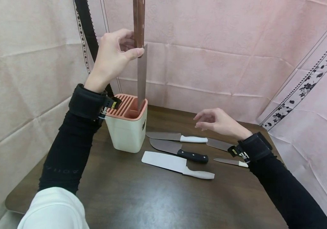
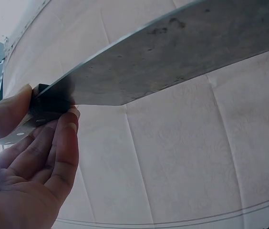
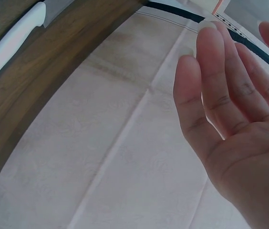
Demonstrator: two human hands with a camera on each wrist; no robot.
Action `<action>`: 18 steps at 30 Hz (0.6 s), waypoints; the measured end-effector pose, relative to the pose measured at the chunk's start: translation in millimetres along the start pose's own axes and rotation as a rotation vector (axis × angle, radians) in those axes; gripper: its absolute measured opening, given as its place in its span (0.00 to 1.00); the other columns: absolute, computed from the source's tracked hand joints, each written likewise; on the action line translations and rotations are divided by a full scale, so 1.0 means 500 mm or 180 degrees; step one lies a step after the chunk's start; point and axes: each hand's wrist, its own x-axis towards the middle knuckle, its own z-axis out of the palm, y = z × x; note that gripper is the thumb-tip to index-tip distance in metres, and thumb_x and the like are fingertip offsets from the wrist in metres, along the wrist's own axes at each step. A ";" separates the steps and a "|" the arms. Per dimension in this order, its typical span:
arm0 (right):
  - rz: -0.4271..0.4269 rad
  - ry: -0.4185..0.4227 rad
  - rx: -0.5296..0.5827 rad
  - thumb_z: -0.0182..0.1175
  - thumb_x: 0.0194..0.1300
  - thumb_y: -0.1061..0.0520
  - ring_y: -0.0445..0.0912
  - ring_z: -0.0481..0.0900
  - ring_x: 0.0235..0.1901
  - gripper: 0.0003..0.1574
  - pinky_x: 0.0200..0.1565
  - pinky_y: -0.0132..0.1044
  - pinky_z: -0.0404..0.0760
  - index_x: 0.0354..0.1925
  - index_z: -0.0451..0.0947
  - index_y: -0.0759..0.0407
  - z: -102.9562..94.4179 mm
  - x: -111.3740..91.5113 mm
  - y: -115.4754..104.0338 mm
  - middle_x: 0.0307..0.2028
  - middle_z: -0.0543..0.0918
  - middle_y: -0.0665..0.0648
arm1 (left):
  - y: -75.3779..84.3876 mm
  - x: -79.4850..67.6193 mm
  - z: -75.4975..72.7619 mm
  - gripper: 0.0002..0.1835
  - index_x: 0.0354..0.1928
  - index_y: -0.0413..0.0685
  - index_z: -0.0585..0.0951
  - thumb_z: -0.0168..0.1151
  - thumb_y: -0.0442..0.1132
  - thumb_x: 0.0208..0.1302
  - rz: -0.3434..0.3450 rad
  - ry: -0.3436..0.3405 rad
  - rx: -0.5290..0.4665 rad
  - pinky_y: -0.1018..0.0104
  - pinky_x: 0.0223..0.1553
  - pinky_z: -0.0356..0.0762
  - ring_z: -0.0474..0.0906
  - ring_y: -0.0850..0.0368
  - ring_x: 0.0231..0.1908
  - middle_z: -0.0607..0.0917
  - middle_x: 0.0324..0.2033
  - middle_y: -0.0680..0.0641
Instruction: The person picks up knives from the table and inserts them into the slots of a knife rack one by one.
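Observation:
My left hand [image 1: 113,55] pinches the brown handle [image 1: 139,25] of a large knife between thumb and fingers. Its wide blade [image 1: 142,76] hangs upright, and its lower end appears inside the open right compartment of the knife holder [image 1: 127,135], a cream box with a slotted pink top. In the left wrist view, dark specks mark the blade [image 2: 163,57]. My right hand [image 1: 223,122] hovers above the table near the knives, holding nothing. The right wrist view shows that hand [image 3: 244,109] with its fingers loosely bent.
On the brown table [image 1: 117,190] lie a white-handled knife [image 1: 193,139], a black-handled knife [image 1: 193,156], a white cleaver [image 1: 166,161] and a small paring knife [image 1: 229,161]. Another blade [image 1: 219,144] lies partly behind the right wrist. Pink cloth [image 1: 223,63] hangs behind the table.

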 end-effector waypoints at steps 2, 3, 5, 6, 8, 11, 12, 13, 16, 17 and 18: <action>-0.0011 0.0012 -0.0007 0.60 0.61 0.55 0.42 0.82 0.29 0.14 0.36 0.45 0.80 0.47 0.77 0.55 0.000 0.000 0.002 0.35 0.87 0.56 | -0.005 0.000 -0.006 0.21 0.55 0.41 0.76 0.61 0.40 0.60 -0.0008 0.0010 0.0040 0.69 0.41 0.70 0.75 0.57 0.38 0.84 0.44 0.40; -0.0004 0.0012 0.0000 0.60 0.61 0.55 0.42 0.82 0.29 0.14 0.36 0.45 0.80 0.47 0.77 0.55 0.000 -0.001 0.003 0.35 0.87 0.57 | -0.007 0.000 -0.008 0.21 0.55 0.41 0.76 0.61 0.40 0.60 -0.0008 0.0009 0.0054 0.68 0.42 0.70 0.75 0.57 0.38 0.84 0.44 0.40; 0.0000 0.0003 0.0002 0.59 0.62 0.56 0.43 0.82 0.29 0.15 0.36 0.45 0.81 0.47 0.77 0.56 -0.002 -0.003 0.004 0.36 0.87 0.58 | -0.011 0.000 -0.012 0.21 0.55 0.41 0.76 0.61 0.40 0.60 -0.0025 0.0017 0.0081 0.68 0.43 0.70 0.75 0.57 0.39 0.84 0.44 0.40; 0.0002 0.0003 -0.0004 0.59 0.62 0.56 0.43 0.82 0.29 0.15 0.36 0.46 0.81 0.47 0.77 0.56 -0.004 -0.005 0.005 0.36 0.87 0.58 | -0.013 0.000 -0.013 0.21 0.55 0.41 0.76 0.61 0.39 0.60 -0.0033 0.0023 0.0096 0.67 0.43 0.70 0.75 0.57 0.39 0.84 0.44 0.40; 0.0023 0.0000 -0.0003 0.59 0.62 0.55 0.43 0.82 0.30 0.15 0.37 0.47 0.81 0.48 0.77 0.57 -0.006 -0.009 0.008 0.36 0.87 0.58 | -0.016 0.000 -0.014 0.20 0.54 0.41 0.76 0.61 0.39 0.60 -0.0054 0.0024 0.0088 0.68 0.42 0.70 0.76 0.58 0.38 0.85 0.44 0.40; 0.0058 0.0015 -0.0008 0.59 0.62 0.55 0.42 0.82 0.29 0.15 0.37 0.48 0.81 0.47 0.77 0.57 -0.008 -0.015 0.010 0.36 0.87 0.58 | -0.022 -0.001 -0.015 0.21 0.55 0.41 0.76 0.61 0.39 0.60 -0.0075 0.0022 0.0124 0.67 0.43 0.70 0.76 0.57 0.38 0.85 0.45 0.40; 0.0077 0.0031 -0.0006 0.59 0.62 0.54 0.42 0.82 0.29 0.14 0.37 0.48 0.81 0.47 0.77 0.56 -0.008 -0.016 0.011 0.36 0.87 0.57 | -0.025 -0.001 -0.016 0.21 0.55 0.41 0.76 0.61 0.39 0.60 -0.0080 0.0023 0.0133 0.67 0.43 0.70 0.76 0.57 0.38 0.85 0.45 0.39; 0.0091 0.0035 -0.0004 0.59 0.62 0.54 0.42 0.82 0.29 0.14 0.38 0.47 0.81 0.47 0.77 0.56 -0.008 -0.017 0.011 0.36 0.87 0.57 | -0.027 -0.001 -0.018 0.21 0.55 0.41 0.76 0.61 0.39 0.60 -0.0080 0.0025 0.0142 0.66 0.44 0.70 0.76 0.56 0.39 0.85 0.45 0.39; 0.0116 0.0043 -0.0004 0.59 0.62 0.54 0.42 0.82 0.29 0.14 0.38 0.47 0.81 0.46 0.78 0.56 -0.008 -0.016 0.012 0.36 0.87 0.57 | -0.037 -0.003 -0.025 0.21 0.56 0.42 0.75 0.61 0.40 0.60 -0.0098 0.0030 0.0173 0.64 0.46 0.71 0.76 0.55 0.41 0.84 0.47 0.39; 0.0118 0.0039 0.0001 0.59 0.62 0.54 0.42 0.82 0.29 0.14 0.38 0.47 0.81 0.46 0.78 0.56 -0.007 -0.016 0.012 0.36 0.87 0.57 | -0.040 -0.004 -0.028 0.21 0.56 0.42 0.76 0.61 0.40 0.60 -0.0108 0.0029 0.0160 0.64 0.46 0.70 0.76 0.55 0.41 0.84 0.46 0.39; 0.0122 0.0034 0.0007 0.59 0.62 0.54 0.42 0.82 0.29 0.14 0.38 0.47 0.81 0.46 0.78 0.56 -0.007 -0.016 0.013 0.36 0.87 0.57 | -0.043 -0.005 -0.031 0.21 0.56 0.42 0.76 0.61 0.40 0.60 -0.0125 0.0025 0.0143 0.64 0.46 0.70 0.76 0.55 0.41 0.84 0.46 0.39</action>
